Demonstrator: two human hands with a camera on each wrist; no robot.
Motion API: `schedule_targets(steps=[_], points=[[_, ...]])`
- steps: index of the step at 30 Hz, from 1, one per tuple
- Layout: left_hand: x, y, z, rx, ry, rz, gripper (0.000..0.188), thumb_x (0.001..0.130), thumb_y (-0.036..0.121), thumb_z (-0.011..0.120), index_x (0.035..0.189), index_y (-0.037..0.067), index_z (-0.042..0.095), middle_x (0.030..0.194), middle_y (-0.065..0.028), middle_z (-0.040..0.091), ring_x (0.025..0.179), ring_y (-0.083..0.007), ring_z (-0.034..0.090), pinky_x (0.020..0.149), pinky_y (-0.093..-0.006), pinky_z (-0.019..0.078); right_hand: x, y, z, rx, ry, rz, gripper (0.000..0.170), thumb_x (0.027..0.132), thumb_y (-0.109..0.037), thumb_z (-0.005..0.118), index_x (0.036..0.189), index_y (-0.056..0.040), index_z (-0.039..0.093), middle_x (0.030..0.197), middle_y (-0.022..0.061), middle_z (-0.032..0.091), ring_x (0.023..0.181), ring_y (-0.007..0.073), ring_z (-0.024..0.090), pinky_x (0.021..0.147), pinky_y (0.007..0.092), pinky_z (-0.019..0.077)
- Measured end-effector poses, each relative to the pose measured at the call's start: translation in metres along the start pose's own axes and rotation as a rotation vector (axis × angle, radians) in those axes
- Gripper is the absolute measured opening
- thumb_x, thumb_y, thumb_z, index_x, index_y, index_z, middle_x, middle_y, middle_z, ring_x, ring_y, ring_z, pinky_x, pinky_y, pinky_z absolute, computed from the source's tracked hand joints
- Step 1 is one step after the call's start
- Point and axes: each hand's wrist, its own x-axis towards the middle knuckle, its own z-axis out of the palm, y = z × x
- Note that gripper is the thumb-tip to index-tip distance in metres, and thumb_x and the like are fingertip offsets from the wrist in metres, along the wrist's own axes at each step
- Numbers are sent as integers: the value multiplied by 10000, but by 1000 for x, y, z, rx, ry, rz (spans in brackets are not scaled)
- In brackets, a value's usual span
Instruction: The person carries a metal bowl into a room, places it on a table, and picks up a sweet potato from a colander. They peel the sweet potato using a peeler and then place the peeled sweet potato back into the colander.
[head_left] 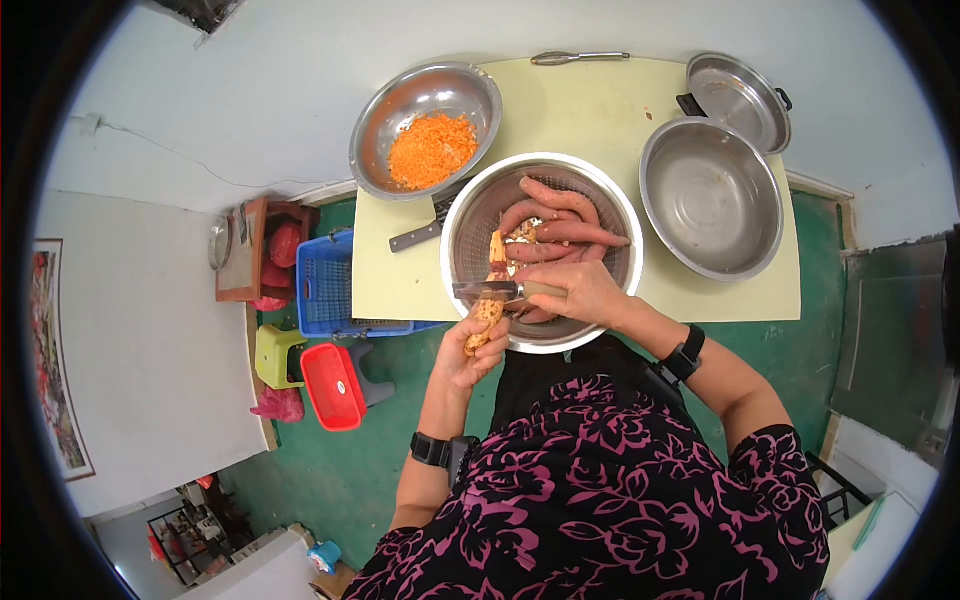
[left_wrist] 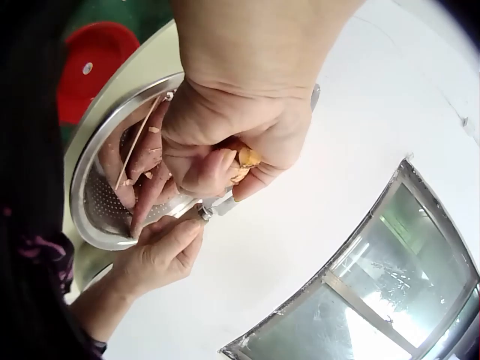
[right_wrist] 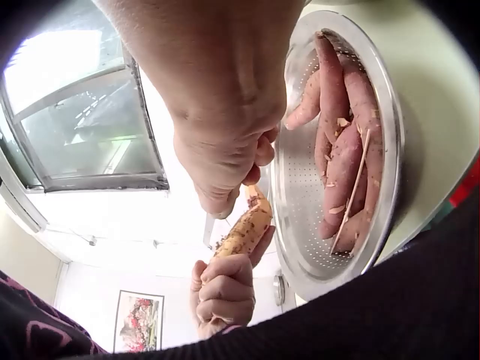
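Note:
The left hand (head_left: 468,358) grips the lower end of a mostly peeled sweet potato (head_left: 486,318), orange-yellow with brown specks, over the near left rim of a perforated steel basin (head_left: 626,285). In the right hand (head_left: 572,292) is the handle of a knife-like blade (head_left: 480,290), which lies across the sweet potato. Several unpeeled sweet potatoes (head_left: 570,232) rest in the basin with bits of peel. The right wrist view shows the left hand (right_wrist: 225,292) closed round the sweet potato (right_wrist: 249,229); the right hand (right_wrist: 229,150) hides most of the blade there.
Behind left stands a steel bowl (head_left: 370,120) with orange shreds (head_left: 432,150). A cleaver's handle (head_left: 415,237) shows left of the basin. An empty steel bowl (head_left: 710,200), a lidded-looking pan (head_left: 740,100) and a whisk-like utensil (head_left: 580,58) lie on the yellow table (head_left: 590,110).

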Motion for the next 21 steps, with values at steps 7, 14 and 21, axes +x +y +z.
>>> schedule_targets(steps=[7, 14, 21], points=[[-9, 1, 7, 4, 4, -28, 452, 800, 68, 478, 1234, 89, 351, 742, -83, 399, 477, -88, 345, 323, -168, 264, 6, 12, -15, -181, 57, 4, 245, 796, -333, 575, 921, -138, 657, 803, 63, 646, 691, 253, 622, 588, 351, 490], [1, -1, -1, 79, 36, -25, 491, 796, 76, 488, 1262, 120, 338, 751, -83, 406, 486, -82, 347, 326, -166, 265, 3, 0, -4, -21, 1, 12, 240, 789, -341, 580, 914, -152, 660, 778, 85, 644, 661, 277, 617, 606, 374, 482], [4, -2, 6, 80, -33, -28, 368, 815, 106, 487, 1165, 57, 386, 743, -81, 394, 496, -96, 350, 346, -175, 278, 9, 6, -14, -57, 106, 78, 243, 789, -322, 581, 941, -152, 663, 788, 89, 645, 712, 270, 623, 607, 367, 496]])
